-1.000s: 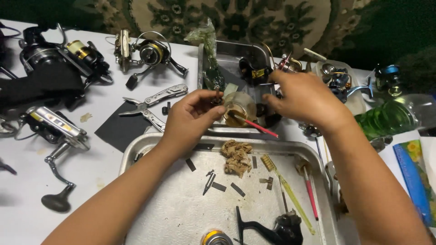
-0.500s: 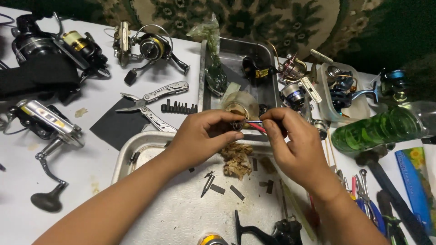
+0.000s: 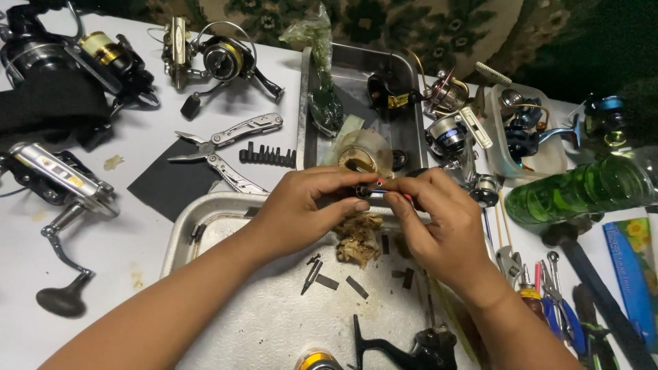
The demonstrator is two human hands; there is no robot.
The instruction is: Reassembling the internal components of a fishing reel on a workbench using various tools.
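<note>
Hands (image 3: 373, 205) stayed pinching part (image 3: 368, 192) above tray (image 3: 179, 240) edge.

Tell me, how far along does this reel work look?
Taken apart already: loose dark small parts and a dirty wad lie in the metal tray. In hand: the left hand and right hand pinch a small dark part between them. Left: a black reel body and several whole reels wait around.
</note>
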